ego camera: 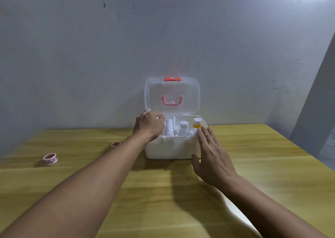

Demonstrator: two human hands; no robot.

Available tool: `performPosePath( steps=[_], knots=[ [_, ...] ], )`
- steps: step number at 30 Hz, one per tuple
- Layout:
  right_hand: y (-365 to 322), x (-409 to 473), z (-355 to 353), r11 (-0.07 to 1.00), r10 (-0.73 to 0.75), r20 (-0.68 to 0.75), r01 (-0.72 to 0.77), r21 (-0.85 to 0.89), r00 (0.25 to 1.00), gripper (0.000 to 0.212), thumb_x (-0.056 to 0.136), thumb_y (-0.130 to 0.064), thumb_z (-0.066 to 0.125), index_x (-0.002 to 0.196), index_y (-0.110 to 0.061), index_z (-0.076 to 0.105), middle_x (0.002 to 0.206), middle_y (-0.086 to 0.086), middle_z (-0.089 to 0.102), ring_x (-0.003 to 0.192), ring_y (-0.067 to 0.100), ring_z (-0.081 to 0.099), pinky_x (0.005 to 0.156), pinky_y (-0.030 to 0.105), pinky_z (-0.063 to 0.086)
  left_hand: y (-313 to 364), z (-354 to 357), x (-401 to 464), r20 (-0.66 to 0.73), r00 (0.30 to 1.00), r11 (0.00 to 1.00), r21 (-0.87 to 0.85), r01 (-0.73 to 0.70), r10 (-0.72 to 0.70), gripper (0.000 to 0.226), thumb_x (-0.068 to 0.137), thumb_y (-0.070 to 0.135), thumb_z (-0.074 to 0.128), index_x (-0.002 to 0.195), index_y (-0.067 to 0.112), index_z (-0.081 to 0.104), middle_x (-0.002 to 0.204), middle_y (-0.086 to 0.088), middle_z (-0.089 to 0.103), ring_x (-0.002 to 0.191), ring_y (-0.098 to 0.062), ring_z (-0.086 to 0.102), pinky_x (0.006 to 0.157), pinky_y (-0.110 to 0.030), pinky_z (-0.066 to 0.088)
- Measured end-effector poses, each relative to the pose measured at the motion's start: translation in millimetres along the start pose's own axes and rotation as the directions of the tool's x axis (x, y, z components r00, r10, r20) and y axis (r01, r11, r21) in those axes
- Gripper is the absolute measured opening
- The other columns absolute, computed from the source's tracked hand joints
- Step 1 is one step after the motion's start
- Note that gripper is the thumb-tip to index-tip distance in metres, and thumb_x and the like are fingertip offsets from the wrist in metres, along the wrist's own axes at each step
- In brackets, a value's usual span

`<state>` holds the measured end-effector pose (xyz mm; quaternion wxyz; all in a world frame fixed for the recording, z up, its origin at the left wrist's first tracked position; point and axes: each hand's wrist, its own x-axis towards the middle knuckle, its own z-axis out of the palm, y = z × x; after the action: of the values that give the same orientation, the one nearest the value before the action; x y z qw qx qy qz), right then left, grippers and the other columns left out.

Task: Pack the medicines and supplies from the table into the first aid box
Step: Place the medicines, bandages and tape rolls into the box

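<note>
The white first aid box (168, 150) stands at the table's far edge, its clear lid (172, 94) with a pink handle raised against the wall. Inside I see a white tube (170, 127), a white bottle (183, 128) and a yellow bottle with a white cap (197, 123). My left hand (149, 124) hovers over the box's left compartment, fingers curled and blurred; whether it holds anything is unclear. My right hand (211, 154) is flat and spread against the box's right front corner. Two pink tape rolls, one larger (50, 158) and one smaller (116, 144), lie on the table to the left.
The wooden table (126, 192) runs to a grey wall just behind the box. A white curved object (233, 207) lies partly under my right forearm near the front right.
</note>
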<state>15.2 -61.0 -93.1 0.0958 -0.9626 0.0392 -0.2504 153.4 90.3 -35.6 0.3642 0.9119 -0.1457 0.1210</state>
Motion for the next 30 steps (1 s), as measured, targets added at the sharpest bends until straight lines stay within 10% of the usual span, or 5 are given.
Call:
performPosePath(
  steps=[5, 12, 20, 27, 30],
  knots=[
    [-26.0, 7.2, -0.3, 0.991, -0.119, -0.124, 0.110, -0.082, 0.985, 0.072, 0.072, -0.012, 0.055, 0.141, -0.001, 0.038, 0.151, 0.020, 0.035, 0.143, 0.036, 0.025, 0.114, 0.055, 0.026, -15.9, -12.3, -9.3, 0.079, 0.995, 0.998, 0.004, -0.061, 0.060, 0.028, 0.089, 0.025, 0.035, 0.068, 0.014, 0.050, 0.091, -0.013, 0.059, 0.090, -0.037, 0.055, 0.081, -0.043, 0.046],
    [-58.3, 23.4, 13.8, 0.927, -0.332, 0.036, 0.334, -0.174, 0.942, 0.078, 0.069, -0.012, 0.058, 0.143, -0.002, 0.034, 0.148, 0.019, 0.041, 0.139, 0.036, 0.034, 0.115, 0.052, 0.024, -82.3, -56.4, -22.1, -0.009, 0.995, 0.976, 0.193, 0.098, -0.098, 0.046, 0.086, 0.029, 0.054, 0.129, 0.012, 0.055, 0.135, -0.014, 0.057, 0.127, -0.030, 0.050, 0.106, -0.037, 0.041],
    [-58.7, 20.7, 28.9, 0.934, -0.321, -0.042, 0.309, -0.178, 0.946, 0.077, 0.060, -0.013, 0.062, 0.135, -0.001, 0.047, 0.134, 0.015, 0.057, 0.129, 0.033, 0.049, 0.109, 0.051, 0.037, -143.4, -62.0, -42.7, 0.056, 0.980, 0.962, 0.205, 0.178, -0.193, 0.053, 0.082, 0.030, 0.065, 0.131, 0.017, 0.053, 0.138, -0.013, 0.055, 0.126, -0.030, 0.051, 0.103, -0.034, 0.043],
    [-59.8, 21.2, 33.5, 0.939, -0.312, -0.070, 0.296, -0.175, 0.947, 0.079, 0.058, -0.012, 0.061, 0.135, -0.001, 0.046, 0.135, 0.016, 0.056, 0.130, 0.033, 0.048, 0.111, 0.051, 0.035, -144.4, -38.6, -32.7, 0.048, 0.998, 0.971, 0.236, 0.038, -0.051, 0.010, 0.084, 0.016, 0.055, 0.074, 0.016, 0.057, 0.091, -0.014, 0.067, 0.089, -0.035, 0.062, 0.070, -0.034, 0.048],
    [-59.4, 20.5, 35.2, 0.941, -0.308, -0.075, 0.292, -0.173, 0.948, 0.080, 0.057, -0.009, 0.065, 0.135, -0.002, 0.046, 0.136, 0.016, 0.056, 0.131, 0.034, 0.047, 0.111, 0.051, 0.034, -156.3, -52.4, -28.7, -0.002, 0.999, 0.954, 0.298, 0.034, -0.035, 0.013, 0.080, 0.019, 0.065, 0.093, 0.017, 0.068, 0.102, -0.011, 0.068, 0.098, -0.033, 0.062, 0.080, -0.036, 0.052]
  ],
)
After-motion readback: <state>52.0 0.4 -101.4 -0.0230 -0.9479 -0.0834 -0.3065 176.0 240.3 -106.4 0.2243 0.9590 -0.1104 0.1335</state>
